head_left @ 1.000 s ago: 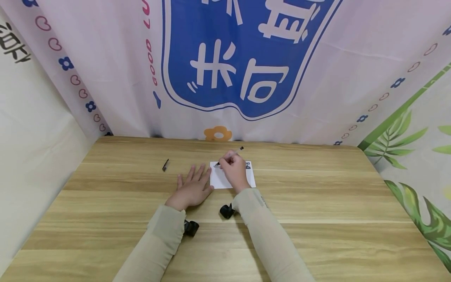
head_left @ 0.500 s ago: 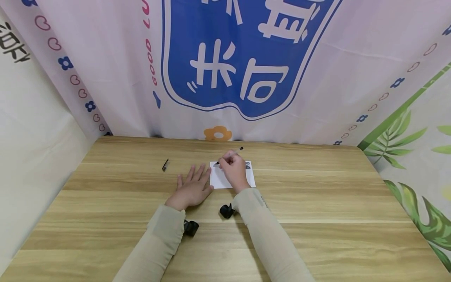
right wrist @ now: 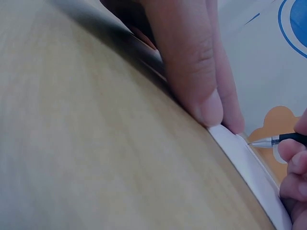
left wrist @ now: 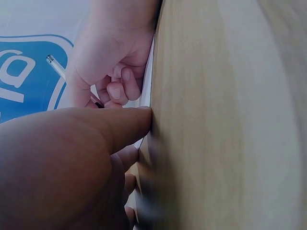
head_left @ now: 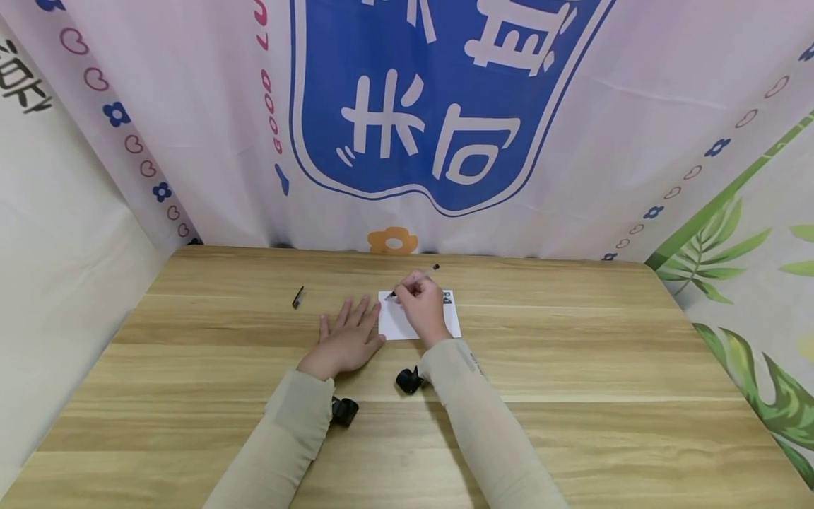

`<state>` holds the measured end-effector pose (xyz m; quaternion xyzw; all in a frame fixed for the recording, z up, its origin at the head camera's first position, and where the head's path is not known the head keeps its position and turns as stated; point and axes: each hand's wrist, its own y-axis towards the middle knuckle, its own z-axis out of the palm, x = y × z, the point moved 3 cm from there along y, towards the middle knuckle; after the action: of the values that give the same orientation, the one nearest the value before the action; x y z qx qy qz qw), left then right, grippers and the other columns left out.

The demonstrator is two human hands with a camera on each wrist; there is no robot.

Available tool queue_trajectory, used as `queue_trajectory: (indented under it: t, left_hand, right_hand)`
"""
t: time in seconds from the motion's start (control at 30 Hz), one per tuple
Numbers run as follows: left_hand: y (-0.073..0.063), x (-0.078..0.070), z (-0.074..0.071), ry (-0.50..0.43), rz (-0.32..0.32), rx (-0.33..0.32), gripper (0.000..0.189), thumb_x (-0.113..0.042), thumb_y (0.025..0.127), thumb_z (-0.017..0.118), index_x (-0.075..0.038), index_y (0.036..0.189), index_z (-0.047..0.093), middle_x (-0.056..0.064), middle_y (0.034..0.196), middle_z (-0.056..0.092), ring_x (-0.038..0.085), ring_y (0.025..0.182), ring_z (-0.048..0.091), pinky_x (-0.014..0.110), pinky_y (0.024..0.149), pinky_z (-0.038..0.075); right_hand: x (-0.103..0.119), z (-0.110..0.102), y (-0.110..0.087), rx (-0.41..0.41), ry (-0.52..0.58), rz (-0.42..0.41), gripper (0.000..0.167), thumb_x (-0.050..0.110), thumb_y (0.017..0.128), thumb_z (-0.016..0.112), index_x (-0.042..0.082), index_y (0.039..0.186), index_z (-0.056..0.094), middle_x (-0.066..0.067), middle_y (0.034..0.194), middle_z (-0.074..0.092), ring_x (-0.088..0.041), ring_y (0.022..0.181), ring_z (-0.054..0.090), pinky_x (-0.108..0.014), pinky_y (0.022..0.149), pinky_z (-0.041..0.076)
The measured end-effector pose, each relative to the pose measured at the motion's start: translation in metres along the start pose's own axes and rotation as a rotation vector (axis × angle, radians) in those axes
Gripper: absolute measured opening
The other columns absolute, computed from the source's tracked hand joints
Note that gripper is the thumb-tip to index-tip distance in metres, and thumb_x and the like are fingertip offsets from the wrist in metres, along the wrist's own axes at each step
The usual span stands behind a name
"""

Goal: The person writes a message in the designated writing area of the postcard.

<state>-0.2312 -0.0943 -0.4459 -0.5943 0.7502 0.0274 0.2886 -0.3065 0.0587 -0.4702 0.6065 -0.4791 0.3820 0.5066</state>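
A small white card (head_left: 396, 324) lies flat on the wooden table, with dark print at its upper right corner. Above it my right hand (head_left: 422, 305) pinches a clear-barrelled pen (head_left: 430, 271) with a black grip. In the right wrist view the pen's metal tip (right wrist: 261, 143) meets the card's surface. My left hand (head_left: 346, 344) lies flat with spread fingers, its thumb and a fingertip touching the card's left edge. Any fresh ink strokes are too small to make out. A pen cap (head_left: 298, 297) lies left of the left hand.
The wooden table (head_left: 604, 367) runs up to a printed curtain (head_left: 242, 205) at the back. Black wrist cameras sit under the cuffs, one at the left wrist (head_left: 344, 411) and one at the right wrist (head_left: 409, 381). A leaf-patterned cloth hangs at the right.
The pen tip shifts very slightly near the card's upper left, and the right hand's grip stays the same. The left hand keeps its place.
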Motion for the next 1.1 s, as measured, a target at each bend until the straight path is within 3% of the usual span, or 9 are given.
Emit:
queue_trajectory:
  t: [0.2,0.6,0.9,1.1]
  left_hand:
    - [0.0013,0.0008,0.0008,0.005,0.004,-0.003,0.067,-0.039,0.109,0.042,-0.015,0.164,0.013,0.011,0.17,-0.002,0.036,0.154,-0.014,0.071,0.113,-0.013]
    - [0.0018,0.0004,0.0004,0.012,0.006,-0.008,0.067,-0.039,0.109,0.042,-0.015,0.164,0.013,0.011,0.17,-0.002,0.037,0.154,-0.013,0.071,0.113,-0.012]
    - [0.0016,-0.0004,-0.0005,0.008,0.0,0.001,0.067,-0.039,0.109,0.042,-0.015,0.164,0.012,0.011,0.17,-0.003,0.037,0.154,-0.014,0.07,0.113,-0.013]
    - [0.0001,-0.0015,-0.0012,0.016,-0.003,-0.002,0.067,-0.039,0.109,0.042,-0.015,0.164,0.013,0.012,0.17,-0.002,0.037,0.154,-0.012,0.07,0.114,-0.012]
  right_hand:
    - [0.0004,-0.0005,-0.0007,0.007,0.0,-0.028,0.013,0.003,0.094,0.064,0.006,0.081,0.065,-0.006,0.072,0.064,-0.015,0.065,0.062,-0.023,0.057,0.05]
    - [0.0014,-0.002,-0.0009,-0.004,-0.012,-0.047,0.014,0.004,0.092,0.063,0.006,0.078,0.064,-0.004,0.069,0.063,-0.015,0.062,0.059,-0.023,0.054,0.044]
    - [0.0013,-0.0045,-0.0001,-0.107,0.001,-0.066,0.013,0.001,0.091,0.064,0.004,0.078,0.063,-0.003,0.069,0.061,-0.012,0.061,0.055,-0.021,0.053,0.042]
    - [0.0023,-0.0038,-0.0003,-0.086,-0.002,-0.048,0.013,0.002,0.09,0.062,0.004,0.077,0.062,-0.002,0.072,0.061,-0.011,0.062,0.057,-0.02,0.054,0.043]
